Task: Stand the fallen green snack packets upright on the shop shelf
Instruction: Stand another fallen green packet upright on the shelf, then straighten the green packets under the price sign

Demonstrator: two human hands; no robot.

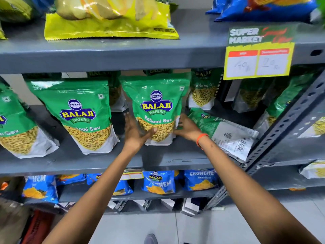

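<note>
A green Balaji snack packet [156, 106] stands upright at the middle of the grey shelf [175, 159]. My left hand [136, 132] grips its lower left side, thumb across the front. My right hand [187, 128], with an orange band at the wrist, presses its lower right edge. Just right of that hand a fallen green packet [225, 132] lies flat, back side up, barcode showing. Another upright green packet [80, 113] stands to the left, and a third [15, 124] at the far left edge.
More green packets [204, 88] stand at the back of the shelf. A perforated metal upright [288, 124] bounds the right side. A yellow price tag [258, 59] hangs from the shelf above. Blue packets [158, 182] fill the shelf below.
</note>
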